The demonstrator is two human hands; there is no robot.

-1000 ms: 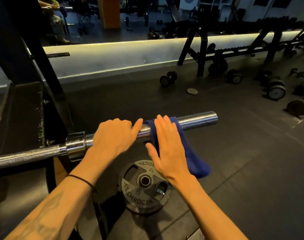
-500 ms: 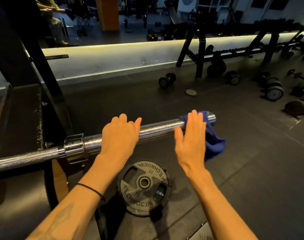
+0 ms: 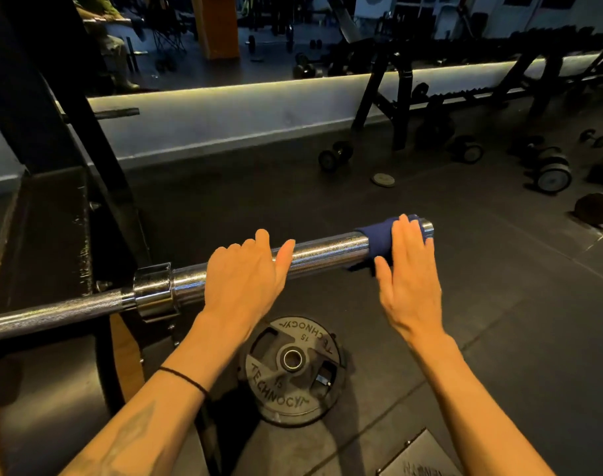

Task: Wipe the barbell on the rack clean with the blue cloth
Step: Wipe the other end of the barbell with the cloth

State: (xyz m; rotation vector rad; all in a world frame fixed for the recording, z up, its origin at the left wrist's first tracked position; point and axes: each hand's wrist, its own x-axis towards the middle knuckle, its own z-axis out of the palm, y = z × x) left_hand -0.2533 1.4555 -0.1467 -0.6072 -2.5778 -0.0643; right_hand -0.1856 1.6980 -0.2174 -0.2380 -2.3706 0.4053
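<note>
The chrome barbell [image 3: 327, 250] lies across the rack [image 3: 97, 187], its bare sleeve pointing right. My left hand [image 3: 245, 273] rests on top of the sleeve near the collar [image 3: 152, 290], fingers lying over the bar. The blue cloth [image 3: 379, 238] is draped over the sleeve close to its tip. My right hand [image 3: 409, 269] presses flat on the cloth with straight fingers. Most of the cloth is hidden under that hand and behind the bar.
A black 15 weight plate [image 3: 293, 369] lies on the floor under my hands. Dumbbells [image 3: 334, 154] and a small plate [image 3: 383, 179] are scattered on the dark floor, with a dumbbell rack [image 3: 464, 84] at the back right. A mirror wall runs behind.
My right hand has slid the blue cloth rightward along the sleeve from beside the left hand to the bar's tip. The left hand stays on the sleeve.
</note>
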